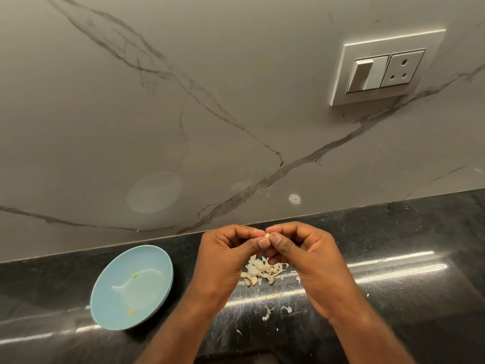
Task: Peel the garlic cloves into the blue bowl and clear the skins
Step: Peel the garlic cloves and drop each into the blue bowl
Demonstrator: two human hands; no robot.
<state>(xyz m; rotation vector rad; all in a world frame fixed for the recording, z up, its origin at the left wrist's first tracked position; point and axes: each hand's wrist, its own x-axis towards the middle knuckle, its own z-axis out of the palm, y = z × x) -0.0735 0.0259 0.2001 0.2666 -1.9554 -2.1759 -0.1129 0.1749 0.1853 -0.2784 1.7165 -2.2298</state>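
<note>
Garlic clove (267, 235): pinched between the curled fingers of the left hand (225, 256) and right hand (304, 256), held above the black desk (393, 298). Garlic skins (262, 270): piled on the desk under the hands, with stray flakes nearer the person. Blue bowl (147, 258): on the desk, left of the hands, two small yellowish bits inside; switch-and-socket plate (385, 68) on the wall behind.

- In front of you, a glossy black counter (393, 298) runs left to right, streaked with reflected light.
- Behind it rises a grey marble wall (210, 74) with dark veins.
- High on your right, a white plate (341, 82) holds a switch (364, 73) beside a three-pin socket (400, 69).
</note>
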